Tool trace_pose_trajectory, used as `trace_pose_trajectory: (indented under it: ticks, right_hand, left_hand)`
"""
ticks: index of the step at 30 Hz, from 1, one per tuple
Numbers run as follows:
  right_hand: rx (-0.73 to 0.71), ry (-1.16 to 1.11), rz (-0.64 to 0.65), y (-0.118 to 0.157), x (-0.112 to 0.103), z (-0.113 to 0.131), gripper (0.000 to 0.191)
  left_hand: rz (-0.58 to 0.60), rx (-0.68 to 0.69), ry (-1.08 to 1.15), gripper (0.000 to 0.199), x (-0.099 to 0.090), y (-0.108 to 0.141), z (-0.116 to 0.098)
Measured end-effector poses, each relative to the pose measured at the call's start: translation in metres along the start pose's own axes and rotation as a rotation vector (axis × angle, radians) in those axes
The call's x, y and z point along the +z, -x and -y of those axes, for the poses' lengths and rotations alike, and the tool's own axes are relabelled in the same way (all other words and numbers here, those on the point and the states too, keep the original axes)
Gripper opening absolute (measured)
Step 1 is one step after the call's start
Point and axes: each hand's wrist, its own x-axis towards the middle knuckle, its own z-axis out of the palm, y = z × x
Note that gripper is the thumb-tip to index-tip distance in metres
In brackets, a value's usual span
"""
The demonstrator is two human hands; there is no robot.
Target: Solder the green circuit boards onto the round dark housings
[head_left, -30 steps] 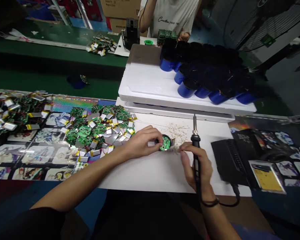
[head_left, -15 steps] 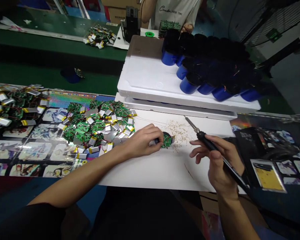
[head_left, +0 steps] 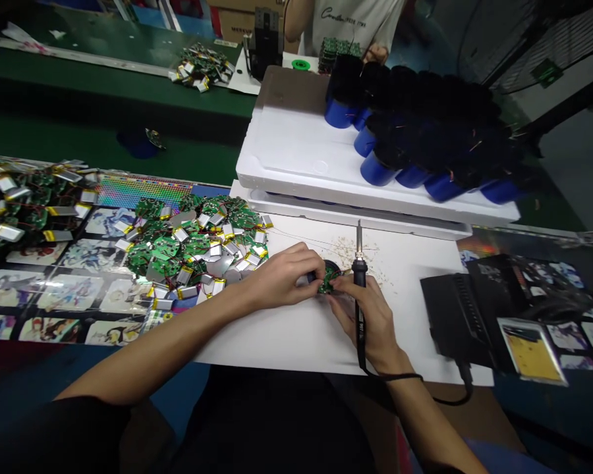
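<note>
Your left hand (head_left: 296,275) pinched the circuit board (head_left: 329,276) at its left rim, over the white sheet (head_left: 277,342). Your right hand (head_left: 375,319) pinched at its opposite side, soldering iron (head_left: 360,296) lodged between fingers, tip tray-ward. Judged: one board mid-work, the board pile (head_left: 197,247) left to do. Room lay nearward; foam tray (head_left: 286,145) bounded far side, black box (head_left: 449,322) right.

Right hand (head_left: 375,316), soldering iron (head_left: 360,280) in grip, now at the circuit board (head_left: 328,276)
</note>
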Motion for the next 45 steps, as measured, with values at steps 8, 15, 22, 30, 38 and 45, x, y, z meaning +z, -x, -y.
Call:
trace_pose_trajectory:
  ticks: [8, 15, 22, 30, 38, 45]
  right_hand:
    - [0.224, -0.263, -0.079, 0.004, -0.023, 0.006, 0.026]
    - [0.536, -0.463, -0.222, 0.005, -0.057, 0.002, 0.027]
    - [0.587, -0.363, -0.324, 0.017, -0.061, -0.002, 0.014]
    - [0.460, -0.329, -0.093, 0.003, -0.063, 0.000, 0.014]
    - [0.432, -0.365, 0.001, -0.002, -0.060, 0.003, 0.007]
    - [0.419, -0.365, 0.023, -0.001, -0.058, 0.000, 0.004]
  left_hand:
    - [0.029, -0.014, 0.028, 0.010, -0.003, -0.001, 0.000]
    - [0.027, -0.032, 0.052, 0.012, -0.002, -0.001, 0.000]
    - [0.035, -0.069, 0.069, 0.011, -0.003, -0.001, -0.002]
    - [0.025, -0.066, 0.078, 0.012, -0.001, -0.002, 0.001]
    - [0.027, -0.070, 0.083, 0.011, -0.002, -0.001, -0.001]
    - [0.023, -0.077, 0.088, 0.012, -0.001, -0.001, -0.001]
